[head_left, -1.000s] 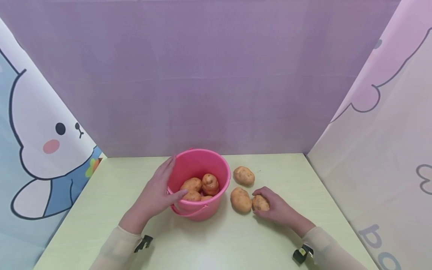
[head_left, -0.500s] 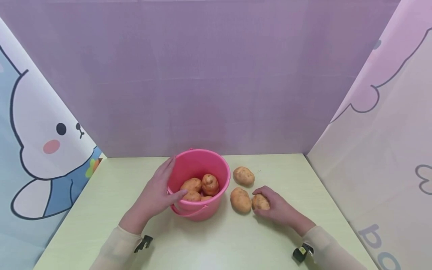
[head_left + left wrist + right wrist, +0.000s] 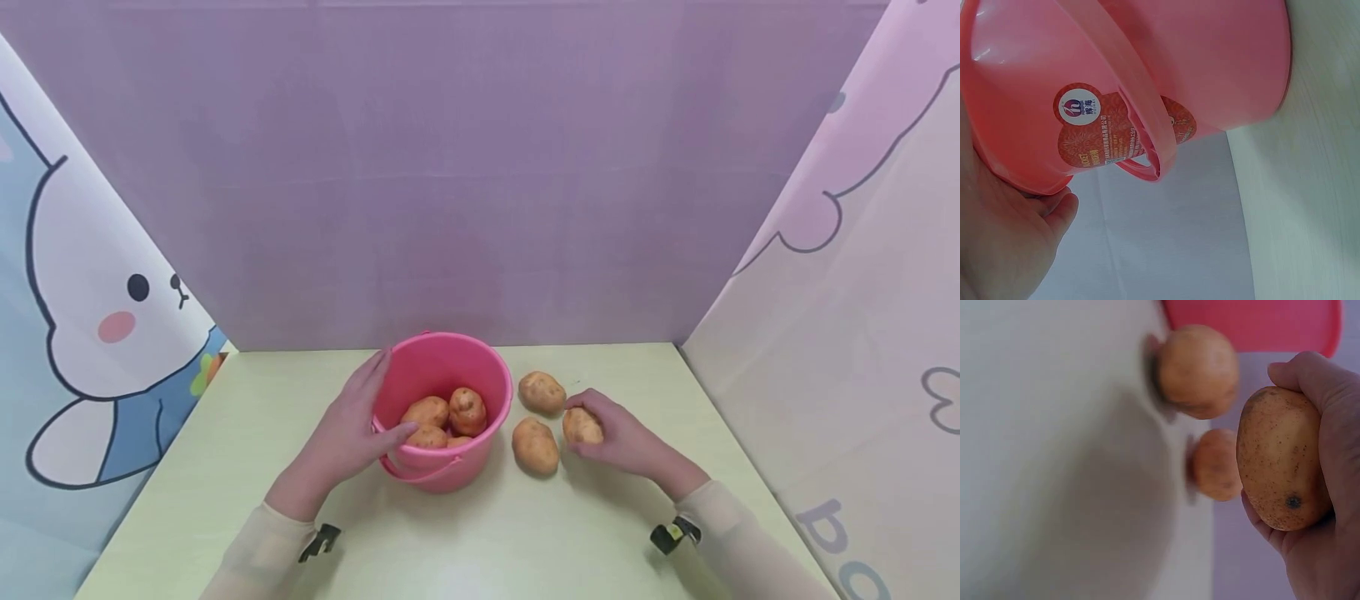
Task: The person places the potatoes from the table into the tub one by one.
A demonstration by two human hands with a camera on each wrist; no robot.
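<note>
A pink bucket [image 3: 442, 467] stands on the table with several potatoes [image 3: 426, 412] inside. My left hand [image 3: 348, 425] grips its rim on the left, the thumb lying over the near edge. The left wrist view shows the bucket's handle [image 3: 1141, 94] hanging down across a printed label [image 3: 1094, 128]. My right hand [image 3: 618, 433] holds a potato [image 3: 582, 427] between thumb and fingers; the right wrist view shows this potato [image 3: 1282, 456] raised off the table, a dark spot near one end. Two other potatoes lie between bucket and hand, one nearer [image 3: 536, 447], one farther [image 3: 542, 392].
The pale table [image 3: 465, 550] ends at a purple backdrop [image 3: 480, 183]. Printed panels with cartoon figures flank it, the left panel [image 3: 97, 333] with a rabbit, the right panel [image 3: 847, 350] with cloud outlines. Black devices are strapped to both wrists.
My right hand has closed on the potato and lifted it a little up and away from the potato beside it. My left hand and the bucket have stayed in place.
</note>
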